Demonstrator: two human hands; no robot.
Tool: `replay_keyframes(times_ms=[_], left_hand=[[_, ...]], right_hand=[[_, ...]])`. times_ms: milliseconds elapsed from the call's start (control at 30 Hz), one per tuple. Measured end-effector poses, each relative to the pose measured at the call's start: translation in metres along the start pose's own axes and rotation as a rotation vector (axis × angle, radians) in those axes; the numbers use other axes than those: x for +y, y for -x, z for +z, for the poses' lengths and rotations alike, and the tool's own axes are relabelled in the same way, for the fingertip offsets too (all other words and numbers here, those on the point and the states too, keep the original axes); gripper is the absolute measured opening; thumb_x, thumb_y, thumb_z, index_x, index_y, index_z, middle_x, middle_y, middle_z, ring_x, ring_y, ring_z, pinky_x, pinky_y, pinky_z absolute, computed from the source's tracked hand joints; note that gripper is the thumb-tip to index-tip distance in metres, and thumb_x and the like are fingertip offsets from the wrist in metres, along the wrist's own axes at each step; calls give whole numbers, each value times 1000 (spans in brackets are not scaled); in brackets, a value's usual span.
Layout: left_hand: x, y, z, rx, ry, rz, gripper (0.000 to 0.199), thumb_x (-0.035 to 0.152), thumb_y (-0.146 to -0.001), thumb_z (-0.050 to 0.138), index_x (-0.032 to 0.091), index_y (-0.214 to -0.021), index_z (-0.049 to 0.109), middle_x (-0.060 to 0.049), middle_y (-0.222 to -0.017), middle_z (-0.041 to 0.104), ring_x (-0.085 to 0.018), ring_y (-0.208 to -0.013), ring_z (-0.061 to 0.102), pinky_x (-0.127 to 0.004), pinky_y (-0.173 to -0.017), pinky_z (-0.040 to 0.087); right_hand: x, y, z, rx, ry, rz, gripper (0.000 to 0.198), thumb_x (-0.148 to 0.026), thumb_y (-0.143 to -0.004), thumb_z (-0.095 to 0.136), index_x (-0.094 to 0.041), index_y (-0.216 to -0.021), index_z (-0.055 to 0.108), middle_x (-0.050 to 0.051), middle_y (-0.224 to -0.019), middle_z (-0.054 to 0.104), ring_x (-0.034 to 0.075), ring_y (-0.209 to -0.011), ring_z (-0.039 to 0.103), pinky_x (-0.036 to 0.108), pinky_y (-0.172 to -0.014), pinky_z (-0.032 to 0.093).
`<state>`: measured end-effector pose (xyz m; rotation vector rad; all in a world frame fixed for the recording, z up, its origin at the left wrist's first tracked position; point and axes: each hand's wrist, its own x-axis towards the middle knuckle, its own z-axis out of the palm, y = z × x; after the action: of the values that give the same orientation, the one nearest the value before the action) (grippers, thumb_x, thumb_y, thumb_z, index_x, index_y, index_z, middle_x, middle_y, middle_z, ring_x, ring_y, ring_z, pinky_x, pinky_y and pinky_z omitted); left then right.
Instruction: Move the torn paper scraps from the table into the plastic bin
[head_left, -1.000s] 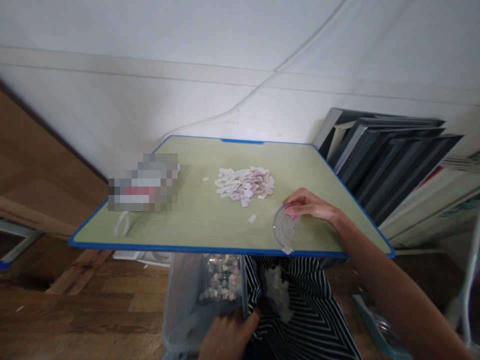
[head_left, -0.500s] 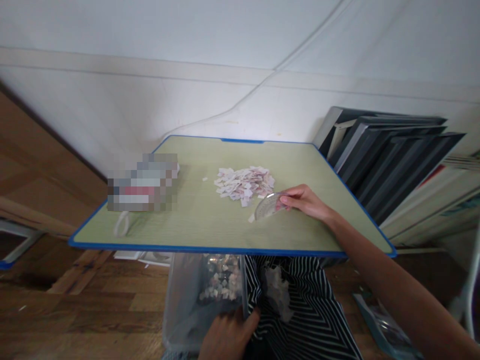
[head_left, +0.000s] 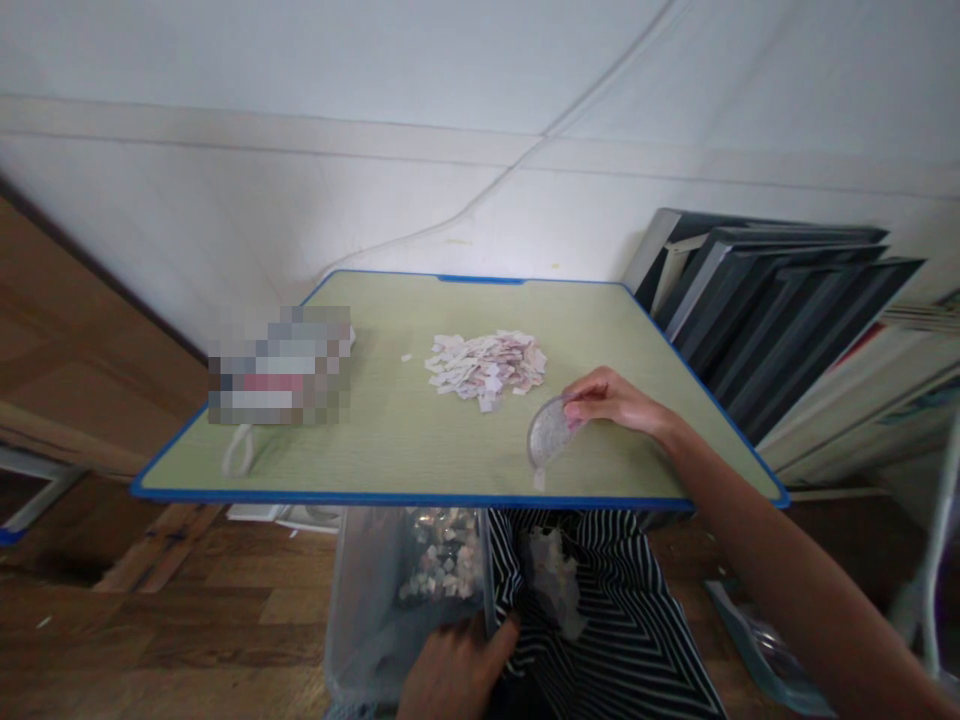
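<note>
Pinched between the thumb and fingers of my right hand (head_left: 611, 405) is a clear plastic protractor (head_left: 550, 432), tilted over the front right of the table. A small white paper piece (head_left: 539, 479) lies at the protractor's lower edge. Behind it, a pile of small pale pink and white paper pieces (head_left: 487, 365) sits near the table's middle. Below the front edge, my left hand (head_left: 454, 670) grips the rim of a translucent plastic box (head_left: 367, 590), thumb on the outer side. Inside the box are several small pale cut pieces (head_left: 442, 570).
The blue-edged table (head_left: 360, 440) stands against a white wall. On its left is a blurred-out package (head_left: 281, 370) with a white loop (head_left: 238, 450). Dark frames or panels (head_left: 780, 310) lean at the right. Striped fabric (head_left: 630, 620) holding a crumpled translucent sheet (head_left: 555, 580) lies beside the box.
My right hand has brought the protractor toward the table's front edge and tipped it more upright, and the small paper piece has shifted along with it. My left hand stays on the box.
</note>
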<state>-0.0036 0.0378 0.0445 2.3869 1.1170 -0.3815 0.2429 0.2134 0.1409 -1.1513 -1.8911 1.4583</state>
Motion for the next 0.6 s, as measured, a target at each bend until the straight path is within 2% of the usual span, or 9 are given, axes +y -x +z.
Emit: replay_keyframes(times_ms=[133,300,467,600], left_hand=[[0,1,-2,-43,0,-15,49,7,-80,42,23,-126,37,-11,-96,60,-24,-82,58,-32,-67,44],[1,2,-2,-41,13,-18,50,7,-80,42,23,-127,37,-12,-98,59,-25,-82,58,-34,-67,44],[1,2,1,-14,8,-4,49,8,-80,43,21,-127,37,-14,-101,59,-27,-86,58,-36,-69,44],[0,1,2,-7,14,-19,49,7,-80,43,24,-126,37,-12,-100,59,-25,-85,58,-35,-69,44]], right_hand=[[-2,3,-2,-143,-4,4,27,-34,-66,64,-10,-54,58,-1,-49,54,7,-48,48,19,-46,35],[-1,5,-6,-231,11,-44,28,-34,-67,61,-10,-52,56,-4,-45,48,5,-44,43,19,-42,30],[1,10,-18,-132,-8,-50,29,-34,-65,63,-11,-50,54,-3,-45,47,6,-45,43,20,-43,30],[1,11,-24,-67,19,-1,27,-34,-64,63,-10,-54,56,-2,-46,48,7,-46,44,21,-45,32]])
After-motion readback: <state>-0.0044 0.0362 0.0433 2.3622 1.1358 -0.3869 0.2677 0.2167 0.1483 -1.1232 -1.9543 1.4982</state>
